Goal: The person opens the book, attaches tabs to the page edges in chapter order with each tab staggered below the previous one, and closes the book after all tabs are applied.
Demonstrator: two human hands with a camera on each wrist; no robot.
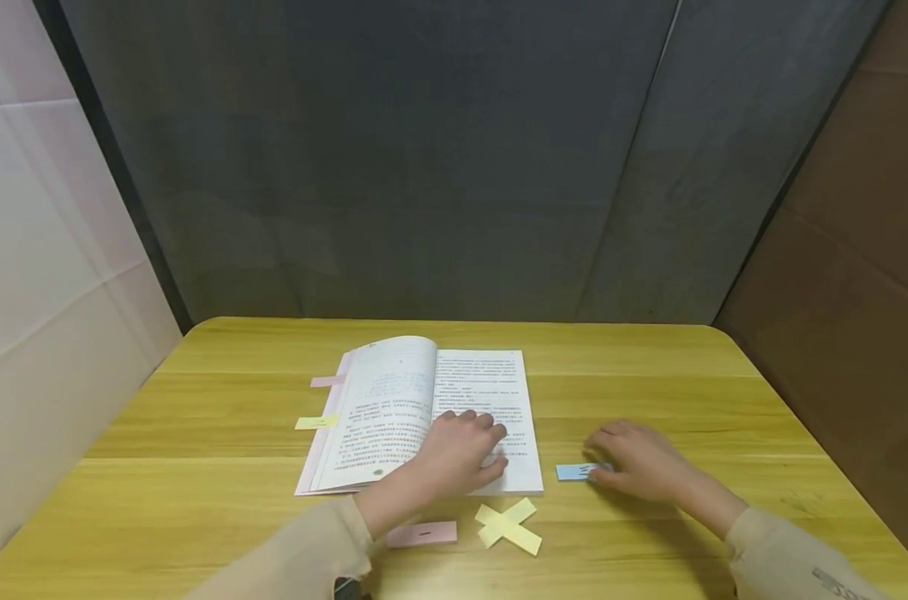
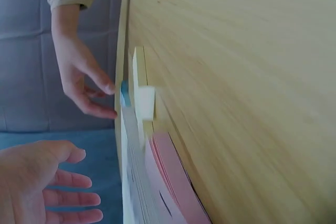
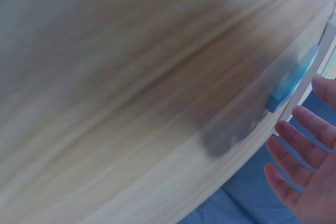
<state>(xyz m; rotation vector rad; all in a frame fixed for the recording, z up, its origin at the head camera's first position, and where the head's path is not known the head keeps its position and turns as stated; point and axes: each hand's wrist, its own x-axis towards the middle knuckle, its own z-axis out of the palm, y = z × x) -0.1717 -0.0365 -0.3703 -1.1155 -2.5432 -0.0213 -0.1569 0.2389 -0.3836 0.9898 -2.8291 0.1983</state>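
An open book [image 1: 394,392] lies on the table with its left pages bowing upward. My left hand [image 1: 457,454] is over the lower part of the right page, its fingers relaxed and holding nothing; whether it touches the paper I cannot tell. To the right of the book is a blue sticky-note pad [image 1: 571,472] with dark strokes on it. Around its right end reaches my right hand [image 1: 637,462], thumb and fingers apart. In the right wrist view the fingers [image 3: 289,156] are spread beside the blue pad [image 3: 294,80], not gripping it.
Pink [image 1: 326,382] and yellow [image 1: 315,422] sticky tabs stick out from the book's left edge. In front of the book lie a pink sticky-note pad [image 1: 421,534] with a dark stroke and two crossed yellow strips [image 1: 508,527]. A dark partition [image 1: 454,167] rises behind the table.
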